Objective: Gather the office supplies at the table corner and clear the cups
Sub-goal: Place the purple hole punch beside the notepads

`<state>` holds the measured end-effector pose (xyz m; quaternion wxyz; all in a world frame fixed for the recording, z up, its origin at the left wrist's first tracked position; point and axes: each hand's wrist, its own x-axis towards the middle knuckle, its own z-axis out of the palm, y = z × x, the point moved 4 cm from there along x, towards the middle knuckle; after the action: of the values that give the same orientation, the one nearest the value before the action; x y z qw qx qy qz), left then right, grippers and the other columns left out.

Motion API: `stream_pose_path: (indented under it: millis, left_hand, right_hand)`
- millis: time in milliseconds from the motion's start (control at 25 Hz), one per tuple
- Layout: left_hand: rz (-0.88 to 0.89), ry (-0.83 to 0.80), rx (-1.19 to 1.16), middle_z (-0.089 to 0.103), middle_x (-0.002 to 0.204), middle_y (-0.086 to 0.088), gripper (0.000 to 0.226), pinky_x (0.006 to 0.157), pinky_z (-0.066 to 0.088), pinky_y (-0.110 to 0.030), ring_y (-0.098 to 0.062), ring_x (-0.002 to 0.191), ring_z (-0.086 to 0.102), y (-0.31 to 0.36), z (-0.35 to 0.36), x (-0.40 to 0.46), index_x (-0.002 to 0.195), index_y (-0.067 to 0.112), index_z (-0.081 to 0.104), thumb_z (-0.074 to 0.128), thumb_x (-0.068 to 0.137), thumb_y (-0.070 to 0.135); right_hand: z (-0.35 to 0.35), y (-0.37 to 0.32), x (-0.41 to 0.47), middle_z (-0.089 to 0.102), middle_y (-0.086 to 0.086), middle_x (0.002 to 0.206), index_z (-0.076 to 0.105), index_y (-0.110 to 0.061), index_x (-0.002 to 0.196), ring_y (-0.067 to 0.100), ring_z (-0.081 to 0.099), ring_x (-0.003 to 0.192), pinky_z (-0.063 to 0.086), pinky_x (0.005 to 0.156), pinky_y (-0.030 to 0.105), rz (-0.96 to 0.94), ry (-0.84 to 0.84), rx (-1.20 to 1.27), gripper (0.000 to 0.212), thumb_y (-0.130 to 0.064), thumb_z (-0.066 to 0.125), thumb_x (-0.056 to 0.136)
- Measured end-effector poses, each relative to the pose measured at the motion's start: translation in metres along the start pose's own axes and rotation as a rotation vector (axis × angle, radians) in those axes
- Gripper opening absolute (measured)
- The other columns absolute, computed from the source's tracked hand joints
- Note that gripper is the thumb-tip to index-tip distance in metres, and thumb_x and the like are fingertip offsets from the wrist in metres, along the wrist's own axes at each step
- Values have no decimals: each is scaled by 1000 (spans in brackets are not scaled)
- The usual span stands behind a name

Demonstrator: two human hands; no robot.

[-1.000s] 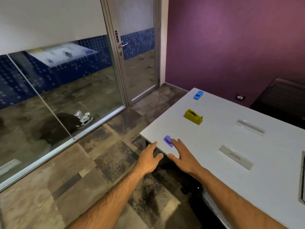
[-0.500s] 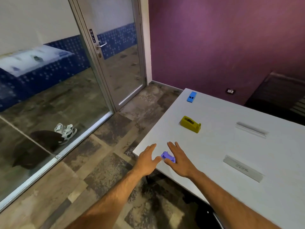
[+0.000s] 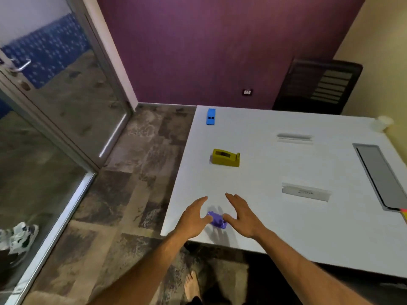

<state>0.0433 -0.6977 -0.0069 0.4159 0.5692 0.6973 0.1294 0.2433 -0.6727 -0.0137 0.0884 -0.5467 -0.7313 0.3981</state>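
Purple stapler [image 3: 217, 219] is sitting near the table's [image 3: 275, 216] near-left corner, lying between both thumbs. Left hand [image 3: 193, 219] is hovering at its 9 o'clock, fingers straight and spread, thumb tip touching the stapler's end; holding nothing. Right hand [image 3: 241, 216] is mirroring at 3 o'clock, also spread wide, thumb meeting the other end, no grasp. Yellow tape dispenser [image 3: 225, 157] is sitting at 12 o'clock from the stapler, blue item [image 3: 211, 116] farther along the same edge, white cup [image 3: 382, 125] at the far-right edge. Judging the step: closing on the stapler. Pinching it across the long sides with one hand should be enough, freeing the other for the dispenser; keeping it off the table edge matters.
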Motion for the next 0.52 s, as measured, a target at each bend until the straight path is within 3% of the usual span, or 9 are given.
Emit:
stream_pose_path:
  millis: [160, 320, 440, 520]
  left_hand:
    - [37, -123, 43, 32, 162, 3, 68, 117, 31, -37, -22, 146, 35, -16, -3, 28, 154, 31, 31, 66, 96, 32]
    - [59, -198, 55, 35, 160, 2, 68, 119, 32, -38, -21, 146, 35, -31, 3, 50, 154, 28, 35, 68, 95, 24]
    - [24, -210, 45, 41, 156, 1, 65, 116, 37, -40, -20, 142, 40, -46, 14, 66, 152, 27, 39, 68, 95, 19]
    - [21, -227, 69, 45, 152, 2, 61, 114, 39, -37, -19, 138, 44, -54, 22, 78, 150, 27, 42, 67, 95, 19]
  right_hand:
    - [11, 10, 8, 43, -1, 153, 30, -27, 154, 20, 36, 141, 31, 114, 34, 141, 79, 44, 63, -46, 52, 98]
    - [24, 21, 10, 70, 0, 119, 53, -19, 140, 15, 63, 107, 48, 98, 32, 249, 100, 98, 47, -34, 59, 96]
    - [37, 37, 18, 74, -3, 94, 66, -20, 124, 11, 66, 84, 50, 78, 24, 332, 72, 130, 36, -27, 60, 90]
    - [49, 48, 25, 73, -4, 89, 68, -23, 118, 11, 66, 79, 49, 71, 23, 376, 68, 140, 33, -29, 60, 87]
